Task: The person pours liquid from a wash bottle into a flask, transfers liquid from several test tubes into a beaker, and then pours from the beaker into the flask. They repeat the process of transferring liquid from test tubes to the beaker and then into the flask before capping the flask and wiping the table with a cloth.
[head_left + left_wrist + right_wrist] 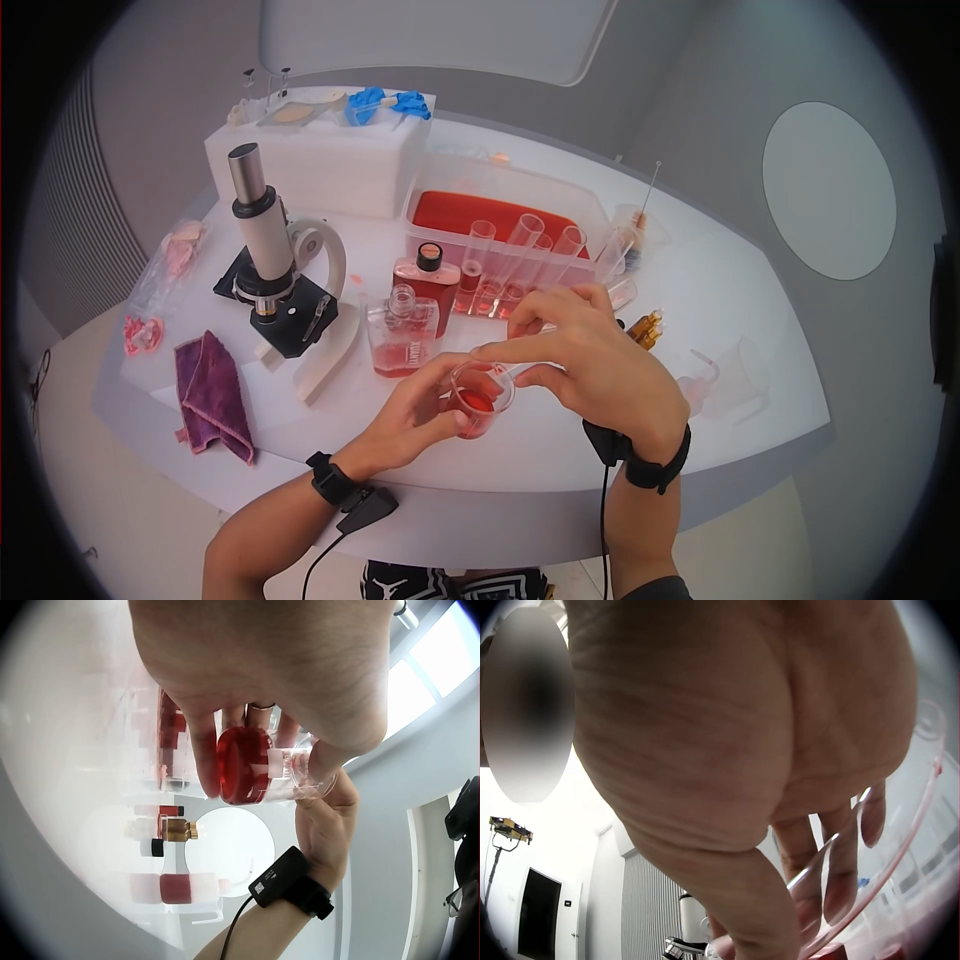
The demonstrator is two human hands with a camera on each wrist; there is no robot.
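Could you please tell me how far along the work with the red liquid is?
Apparently done: the cup holds red liquid; the clear bottle stands uncapped. In hand: the left hand grips the cup; the right hand holds an indistinct clear item at its rim. Possibly left: examining a sample, since the microscope stands untouched.

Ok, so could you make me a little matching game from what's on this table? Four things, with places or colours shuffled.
Things
1. Cloth
2. Small clear cup
3. Test tubes
4. Microscope

Places and colours
A. In front of the plastic tub that holds red liquid
B. Black and white
C. Gripped by the person's left hand
D. Purple

Right pairs: 1-D, 2-C, 3-A, 4-B
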